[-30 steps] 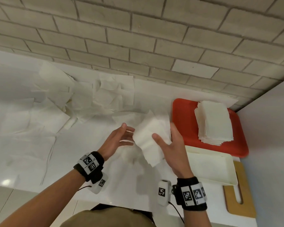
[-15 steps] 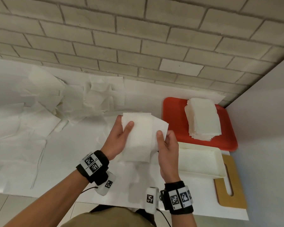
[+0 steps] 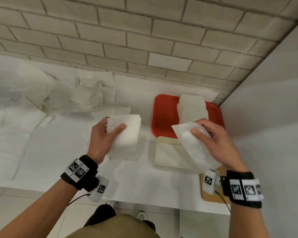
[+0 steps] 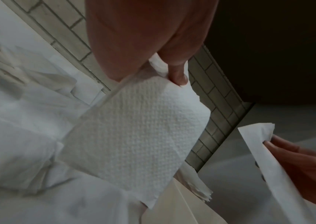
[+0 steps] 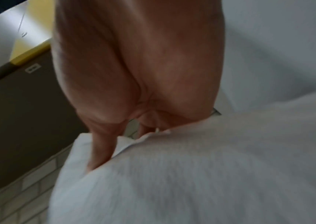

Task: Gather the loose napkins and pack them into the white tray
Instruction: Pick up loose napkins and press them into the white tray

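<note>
My left hand [image 3: 108, 131] grips a small stack of folded white napkins [image 3: 126, 136] above the white table, thumb on top; the left wrist view shows its embossed underside [image 4: 134, 131]. My right hand [image 3: 205, 133] holds a separate napkin bundle [image 3: 193, 146] over the white tray [image 3: 163, 157], which sits at the table's front right. The right wrist view shows that bundle [image 5: 191, 174] blurred under the fingers [image 5: 103, 151]. A heap of loose napkins [image 3: 62, 98] lies at the back left against the brick wall.
A red tray [image 3: 163, 114] behind the white tray carries a tall neat napkin stack [image 3: 191, 109]. A wooden board [image 3: 213, 194] lies at the front right under my wrist. A grey wall closes the right side. Loose napkin sheets [image 3: 9, 134] cover the table's left part.
Both hands held one stack together in the middle. They have since split it: the right hand carried its share rightward over the white tray, while the left keeps the rest.
</note>
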{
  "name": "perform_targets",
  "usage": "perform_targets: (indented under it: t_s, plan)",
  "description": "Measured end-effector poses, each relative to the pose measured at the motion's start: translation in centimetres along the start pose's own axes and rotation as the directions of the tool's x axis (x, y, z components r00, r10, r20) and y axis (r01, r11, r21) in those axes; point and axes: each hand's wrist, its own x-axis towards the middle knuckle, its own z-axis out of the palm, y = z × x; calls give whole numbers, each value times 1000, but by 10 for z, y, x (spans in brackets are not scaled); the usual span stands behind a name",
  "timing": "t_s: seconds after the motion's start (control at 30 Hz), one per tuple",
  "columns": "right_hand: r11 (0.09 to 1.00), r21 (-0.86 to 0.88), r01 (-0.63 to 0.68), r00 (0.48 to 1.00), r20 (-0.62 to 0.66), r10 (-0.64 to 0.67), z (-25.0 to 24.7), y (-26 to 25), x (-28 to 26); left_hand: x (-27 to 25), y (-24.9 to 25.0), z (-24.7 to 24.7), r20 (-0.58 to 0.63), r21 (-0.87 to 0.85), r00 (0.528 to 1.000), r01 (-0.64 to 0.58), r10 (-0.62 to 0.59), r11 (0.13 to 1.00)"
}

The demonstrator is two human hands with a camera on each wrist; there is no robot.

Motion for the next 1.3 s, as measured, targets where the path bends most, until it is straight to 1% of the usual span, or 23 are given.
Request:
perform_targets:
  t_s: [0.07,0.13,0.17,0.23,0.3,0.4,0.47,0.53,0.6,0.67,0.73,0.77,0.8,0.87,0.93,1.0,1.03,1.1,1.13,1.17,1.2,1.27,1.3]
  plan:
    - [993,-114,38,980,198,-15,-3,2,16,-12,-2,11,-3,4,1000,-6,6,1000]
    - [970,-230,81,925,380,13,11,12,36,-23,-4,23,1,-2,1000,4,-4,1000]
    - [953,-283,104,893,450,36,22,20,44,-29,-5,29,1,1,1000,8,-8,1000]
    - [916,-387,102,849,514,123,43,36,53,-40,-8,40,0,14,1000,9,-9,1000]
    - [874,-484,50,843,490,223,51,53,51,-49,-9,47,-4,18,1000,8,-8,1000]
    - [840,-542,6,892,383,240,43,78,33,-60,-8,53,-4,14,1000,5,-5,1000]
    - [817,-576,29,939,295,175,40,94,24,-64,-7,55,10,13,1000,3,-3,1000]
    - [804,-591,61,969,227,93,44,105,20,-68,-5,62,42,19,999,-5,4,1000]
    - [777,-618,119,979,205,13,52,106,19,-70,-1,72,75,41,997,-18,15,999]
    - [703,-682,201,975,212,-73,63,102,21,-70,2,83,105,59,994,-36,30,998]
    - [645,-727,235,970,212,-115,72,98,24,-70,4,93,139,60,990,-49,40,997]
    - [641,-731,234,972,191,-137,73,97,24,-71,5,98,151,52,988,-51,42,997]
    - [662,-716,221,975,147,-167,73,97,24,-71,7,102,158,44,986,-53,45,998]
    - [750,-639,168,976,-1,-219,68,95,20,-70,9,109,165,22,985,-54,50,998]
    - [817,-561,135,970,-93,-224,63,91,16,-69,11,114,168,3,984,-56,55,998]
    - [863,-485,143,981,-44,-187,60,86,11,-67,12,118,162,-11,985,-62,63,998]
    - [907,-399,135,988,-16,-154,57,81,6,-66,13,119,152,-22,986,-61,64,998]
    - [996,-77,52,999,21,-50,52,64,-8,-63,15,123,116,-67,991,-60,68,996]
    - [991,132,-16,998,63,8,50,52,-19,-63,17,126,101,-101,993,-57,67,993]
    - [950,304,-76,993,105,46,52,41,-29,-63,18,128,93,-144,994,-48,62,988]
    - [902,415,-123,988,138,71,54,32,-39,-62,19,132,89,-183,994,-41,58,982]
    - [856,485,-176,982,142,122,62,31,-50,-61,21,138,77,-257,996,-31,52,966]
    - [865,469,-179,984,92,153,65,36,-52,-60,23,141,65,-291,996,-33,54,956]
